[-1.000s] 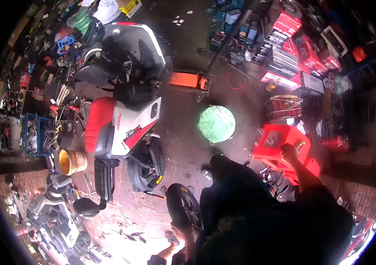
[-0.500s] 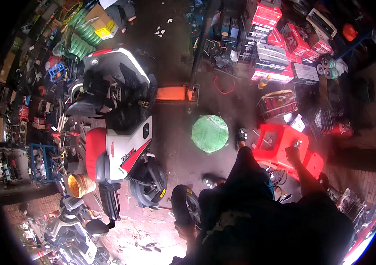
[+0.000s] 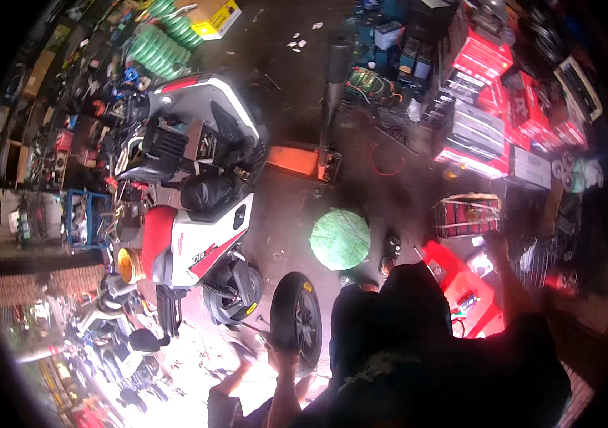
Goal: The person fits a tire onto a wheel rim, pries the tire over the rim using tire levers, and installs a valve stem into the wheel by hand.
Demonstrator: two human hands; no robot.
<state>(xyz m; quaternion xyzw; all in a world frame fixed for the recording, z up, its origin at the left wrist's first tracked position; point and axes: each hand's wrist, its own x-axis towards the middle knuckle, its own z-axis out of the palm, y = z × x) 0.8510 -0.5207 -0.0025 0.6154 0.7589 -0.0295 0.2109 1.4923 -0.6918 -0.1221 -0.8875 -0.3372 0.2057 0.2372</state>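
A loose scooter wheel (image 3: 309, 317) with a black tyre and dark spoked rim stands left of my legs. My left hand (image 3: 284, 354) grips its near part, the fingers closed against the tyre. My right hand (image 3: 494, 244) is out to the right, above the far end of a red box-shaped machine (image 3: 488, 310) and near a whitish sheet; its fingers are too dark to make out. Left of the wheel is a white, red and black scooter (image 3: 225, 239), its own wheel (image 3: 247, 289) showing at the near end. Another bare forearm (image 3: 236, 376) reaches in beside my left arm.
A round green-topped stool (image 3: 340, 239) stands ahead of my feet. Beyond it lies an orange jack (image 3: 293, 161) with a long dark handle. Stacked boxes (image 3: 475, 135) and a red crate-like thing (image 3: 468, 216) are at the right, another scooter (image 3: 115, 332) at the lower left.
The wheel now shows more fully, with my left hand still on it. My right hand has left the red machine's top and moved farther out. The other forearm has come in. The view has shifted.
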